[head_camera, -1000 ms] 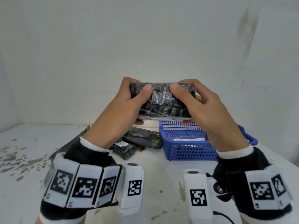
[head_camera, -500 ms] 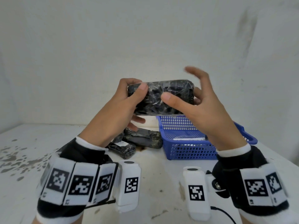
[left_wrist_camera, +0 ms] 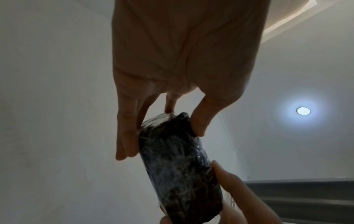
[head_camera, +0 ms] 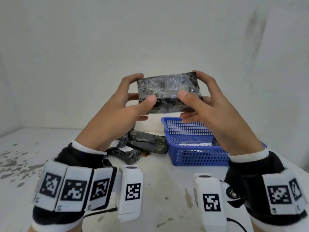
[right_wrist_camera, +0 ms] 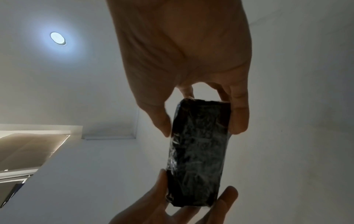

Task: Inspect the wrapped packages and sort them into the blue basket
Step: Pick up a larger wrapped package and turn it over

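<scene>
Both hands, left hand (head_camera: 120,104) and right hand (head_camera: 205,104), clamp the wrapped package (head_camera: 168,92) by its ends above the blue basket (head_camera: 197,156); advise rotating slowly, thumbs clear, checking every face.

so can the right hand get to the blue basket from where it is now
Probably yes. The right hand is raised just above the basket, whose top is open, and nothing lies between them. But it and the left hand both hold the package, so that grip must ease first.
</scene>
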{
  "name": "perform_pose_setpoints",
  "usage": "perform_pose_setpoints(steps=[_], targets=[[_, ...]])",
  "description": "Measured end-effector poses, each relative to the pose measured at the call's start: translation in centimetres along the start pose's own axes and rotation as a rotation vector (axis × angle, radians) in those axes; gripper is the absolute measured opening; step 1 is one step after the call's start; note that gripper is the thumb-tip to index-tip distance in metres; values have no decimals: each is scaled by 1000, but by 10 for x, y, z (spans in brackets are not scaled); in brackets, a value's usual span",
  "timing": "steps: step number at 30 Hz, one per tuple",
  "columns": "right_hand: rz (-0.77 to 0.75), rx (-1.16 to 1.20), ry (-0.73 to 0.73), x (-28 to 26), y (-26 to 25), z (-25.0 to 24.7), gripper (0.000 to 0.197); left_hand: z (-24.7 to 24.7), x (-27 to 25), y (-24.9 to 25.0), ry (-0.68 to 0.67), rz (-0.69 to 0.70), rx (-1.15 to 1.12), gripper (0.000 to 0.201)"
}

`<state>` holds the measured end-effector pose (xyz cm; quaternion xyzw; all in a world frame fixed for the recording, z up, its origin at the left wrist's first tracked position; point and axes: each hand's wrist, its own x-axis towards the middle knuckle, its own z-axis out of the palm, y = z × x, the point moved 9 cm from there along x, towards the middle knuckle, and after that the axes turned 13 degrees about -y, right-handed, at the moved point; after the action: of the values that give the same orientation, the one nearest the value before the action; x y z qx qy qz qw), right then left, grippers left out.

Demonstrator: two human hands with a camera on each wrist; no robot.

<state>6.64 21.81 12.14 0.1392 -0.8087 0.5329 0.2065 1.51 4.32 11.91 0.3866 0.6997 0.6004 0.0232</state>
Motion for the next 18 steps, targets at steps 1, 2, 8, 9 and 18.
perform_pose_setpoints(steps=[1,2,8,9,18], targets=[[0,-5,-2,-1,-1,0,79,0,0,-1,-4,-8,-8,57],[1,-10,-6,-1,-1,0,78,0,1,-2,-4,-12,-16,56],[8,-91,-14,-3,-3,4,68,3,3,-2,3,2,11,39],[3,-103,-15,-3,-3,5,66,4,3,-1,4,3,20,38],[-22,-103,13,-2,-6,3,51,10,0,2,28,-8,103,41]])
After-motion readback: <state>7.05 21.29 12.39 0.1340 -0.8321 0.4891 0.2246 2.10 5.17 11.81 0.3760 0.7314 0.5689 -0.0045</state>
